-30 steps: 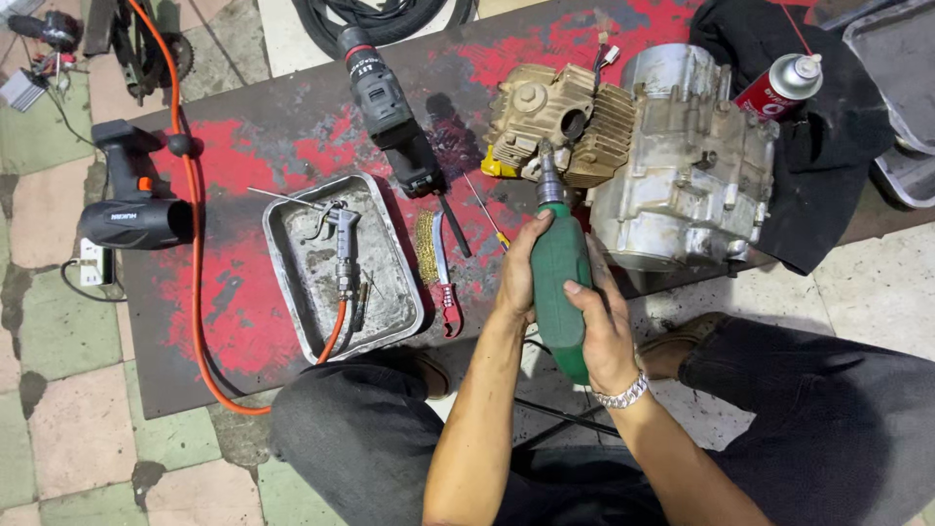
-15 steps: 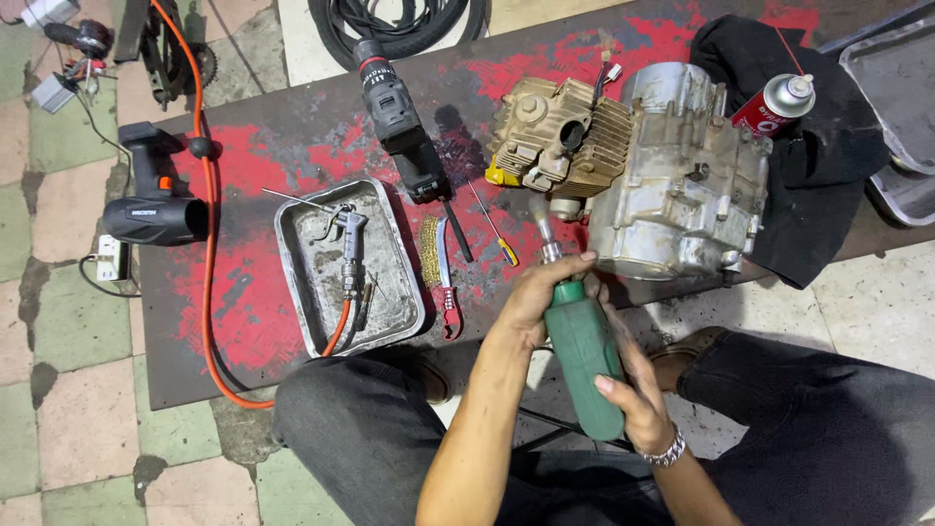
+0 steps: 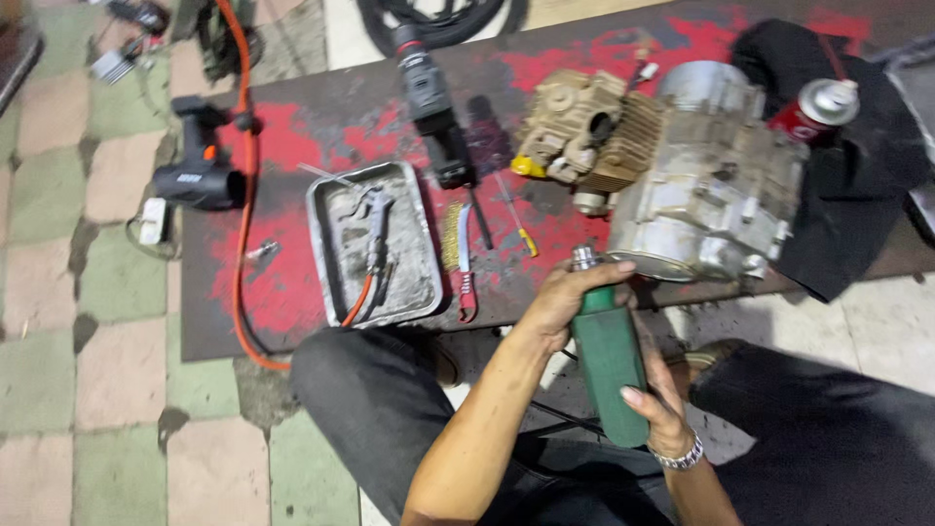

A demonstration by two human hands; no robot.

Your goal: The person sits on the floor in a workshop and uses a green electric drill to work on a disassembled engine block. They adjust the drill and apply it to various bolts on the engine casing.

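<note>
Green power tool (image 3: 609, 365) in both hands, red spray can (image 3: 816, 107) far right

The green power tool (image 3: 609, 356) is a slim, cylinder-shaped body of dark green with a short bare-metal nose at its upper end. It is held up off the board, nearly upright and tilted a little so the metal tip leans up and to the left. The tip sits just below the grey engine block (image 3: 703, 190), near its lower left corner. The tool's lower end reaches down over the person's lap.
</note>
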